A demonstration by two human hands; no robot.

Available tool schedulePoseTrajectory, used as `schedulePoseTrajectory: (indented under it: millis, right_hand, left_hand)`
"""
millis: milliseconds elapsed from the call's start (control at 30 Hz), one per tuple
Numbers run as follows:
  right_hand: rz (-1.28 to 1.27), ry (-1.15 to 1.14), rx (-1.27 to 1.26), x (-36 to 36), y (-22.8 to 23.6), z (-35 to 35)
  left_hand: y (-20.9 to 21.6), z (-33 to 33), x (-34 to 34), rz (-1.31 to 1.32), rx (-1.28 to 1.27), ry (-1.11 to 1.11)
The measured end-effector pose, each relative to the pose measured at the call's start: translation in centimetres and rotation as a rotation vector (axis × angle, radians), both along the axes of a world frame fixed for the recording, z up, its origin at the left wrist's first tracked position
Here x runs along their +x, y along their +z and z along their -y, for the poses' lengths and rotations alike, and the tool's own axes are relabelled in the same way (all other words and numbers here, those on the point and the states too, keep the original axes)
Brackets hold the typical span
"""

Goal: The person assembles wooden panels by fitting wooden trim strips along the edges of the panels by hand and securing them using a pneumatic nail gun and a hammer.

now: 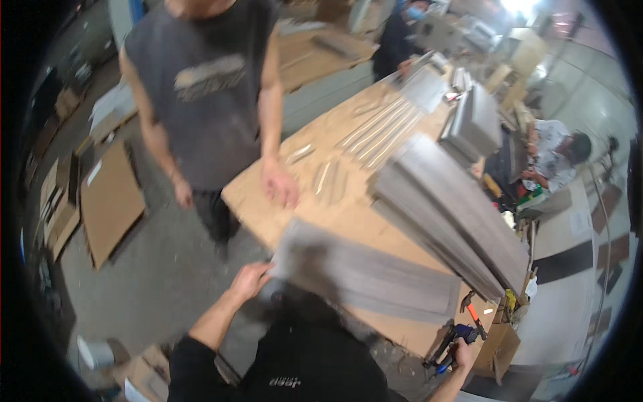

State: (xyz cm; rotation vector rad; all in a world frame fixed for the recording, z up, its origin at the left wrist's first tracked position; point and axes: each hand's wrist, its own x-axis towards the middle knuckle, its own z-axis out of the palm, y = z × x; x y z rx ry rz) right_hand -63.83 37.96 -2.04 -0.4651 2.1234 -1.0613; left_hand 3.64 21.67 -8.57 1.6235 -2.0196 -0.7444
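Note:
A long grey wood-grain panel (375, 271) lies flat along the near edge of the worktable, partly in shadow. My left hand (251, 280) is closed on its left end, fingers pinching the corner. At the table's near right corner my right hand (462, 354) is wrapped round a blue and black hand-held tool (450, 345), perhaps a nail gun; blur hides its exact kind. A claw hammer (474, 315) with an orange handle lies just beyond that hand, close to the panel's right end.
A stack of grey panels (449, 208) fills the table's right side. Thin strips (382, 130) lie farther back on the wooden tabletop (301, 194). Across the table's left corner stands a person (201, 100), one hand over the top. Cardboard (110, 201) leans at left.

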Motion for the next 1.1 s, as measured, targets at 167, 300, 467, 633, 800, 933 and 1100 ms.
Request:
schedulePoseTrajectory:
  millis: [167,300,467,633,800,933,1100]
  right_hand:
    - [0.311,0.085,-0.174,13.5,6.9,4.6]
    - [0.351,0.481,-0.146,19.9,5.5,9.2]
    - [0.386,0.812,0.038,29.6,4.9,13.0]
    - [0.398,0.917,0.140,34.8,4.6,12.6]
    - [0.439,0.881,0.127,36.1,4.4,11.1]
    - [0.437,0.738,-0.024,36.0,4.8,8.7]
    - [0.599,0.461,-0.316,35.8,7.5,3.6]
  left_hand:
    - [-0.6,1.8,-1.3,-0.134,0.015,-0.050]
    - [-2.2,1.7,0.3,-0.158,0.035,-0.101]
    - [-3.2,0.5,1.0,-0.171,0.038,-0.075]
    - [-2.4,1.8,1.2,0.120,-0.317,-0.098]
    - [-5.2,5.8,2.1,0.188,-0.633,-0.471]
    - [-3.5,7.9,2.2,0.104,-0.668,-0.648]
    - [2.8,7.5,1.5,-0.099,-0.627,-0.730]
